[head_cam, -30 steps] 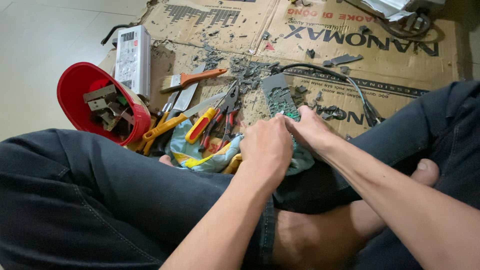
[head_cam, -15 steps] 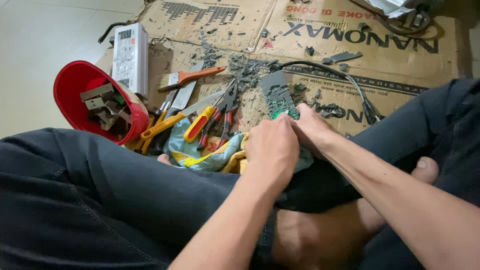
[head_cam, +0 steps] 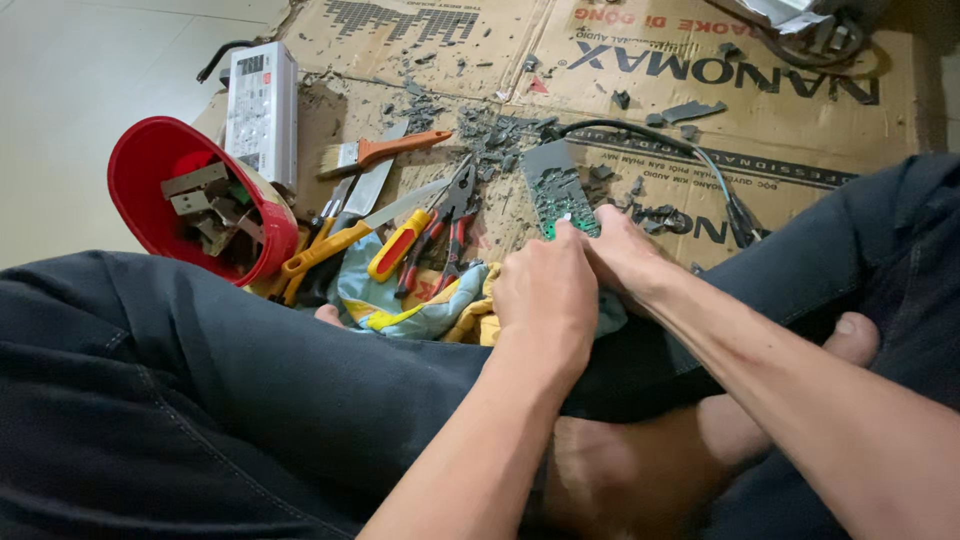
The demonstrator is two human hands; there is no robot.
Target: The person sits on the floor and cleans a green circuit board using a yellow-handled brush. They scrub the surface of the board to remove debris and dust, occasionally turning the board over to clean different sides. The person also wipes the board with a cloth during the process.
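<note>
The green circuit board (head_cam: 558,192) is sticking out beyond both hands, its near end being gripped by the left hand (head_cam: 545,295) and right hand (head_cam: 625,258) together. Farther out, pliers (head_cam: 440,225) are lying on cardboard (head_cam: 800,120).

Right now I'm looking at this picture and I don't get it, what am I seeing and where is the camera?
The camera sits on a person's head and looks down at their lap as they sit cross-legged on the floor. There is no machine, only two bare hands. The left hand and right hand both grip a green circuit board. In front lies flattened cardboard strewn with broken bits. On it are pliers, a paintbrush, a white box and a red bowl of scrap parts.
</note>
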